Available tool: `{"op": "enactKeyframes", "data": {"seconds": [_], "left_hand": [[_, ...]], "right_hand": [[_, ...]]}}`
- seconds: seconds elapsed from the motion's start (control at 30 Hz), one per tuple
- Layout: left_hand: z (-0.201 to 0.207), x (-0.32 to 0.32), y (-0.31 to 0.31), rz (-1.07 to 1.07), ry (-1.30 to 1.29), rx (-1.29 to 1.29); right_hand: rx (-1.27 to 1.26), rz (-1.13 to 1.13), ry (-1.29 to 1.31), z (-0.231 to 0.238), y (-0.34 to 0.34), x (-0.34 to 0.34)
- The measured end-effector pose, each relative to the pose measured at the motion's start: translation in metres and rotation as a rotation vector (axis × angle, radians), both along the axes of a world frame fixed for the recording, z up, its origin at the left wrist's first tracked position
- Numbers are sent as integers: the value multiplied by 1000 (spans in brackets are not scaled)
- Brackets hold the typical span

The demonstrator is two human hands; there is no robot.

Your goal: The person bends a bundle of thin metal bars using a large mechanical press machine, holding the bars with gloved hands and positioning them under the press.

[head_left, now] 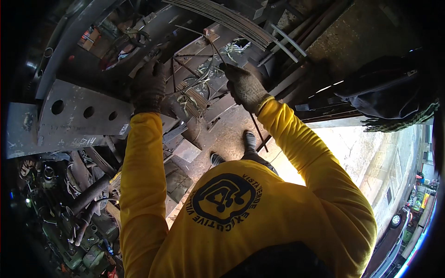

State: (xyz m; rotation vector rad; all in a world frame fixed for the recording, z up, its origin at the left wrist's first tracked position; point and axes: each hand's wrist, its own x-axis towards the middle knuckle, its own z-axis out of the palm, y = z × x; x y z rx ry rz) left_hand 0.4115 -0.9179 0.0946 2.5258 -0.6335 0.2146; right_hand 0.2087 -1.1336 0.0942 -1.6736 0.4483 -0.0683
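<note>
Both my hands wear dark knitted work gloves. My right hand [243, 84] is closed around a thin dark metal rod [258, 132]. This rod slants from above the bench, through the fist, down toward the floor. At the left, my left hand [148, 85] is over the dark work area, its fingers too shadowed to make out. Beside it, between the hands, thin bars form an angular frame [185, 67]. A curved thin rod arcs past that frame toward my left glove; whether the glove grips it is unclear.
A steel plate with round holes [76, 109] juts in at the left. Long flat bars [222, 18] lie across the top, with pipes [285, 44] beside them. Machinery and scrap metal [69, 208] crowd the lower left. A dark bag [384, 95] is at the right, near the sunlit pavement [366, 157].
</note>
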Motion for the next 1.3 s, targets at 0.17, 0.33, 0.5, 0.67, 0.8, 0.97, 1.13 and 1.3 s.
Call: {"op": "enactKeyframes", "data": {"seconds": [0.17, 0.33, 0.5, 0.67, 0.8, 0.97, 1.13, 1.3], "left_hand": [[11, -12, -5, 18, 31, 1], [6, -14, -4, 11, -58, -13], [12, -13, -12, -7, -43, 69], [-2, -7, 5, -28, -15, -10], [9, -12, -4, -7, -50, 17], [-6, 1, -6, -8, -32, -28], [15, -18, -6, 38, -52, 35], [21, -21, -11, 6, -60, 81]], "right_hand": [[261, -30, 134, 6, -3, 2], [585, -351, -105, -21, 38, 11], [695, -701, -189, -33, 100, 60], [654, -403, -37, -24, 69, 35], [260, -116, 48, -2, 27, 33], [-422, 124, -45, -23, -16, 49], [296, -130, 14, -11, 4, 47], [432, -273, -23, -25, 12, 49]]}}
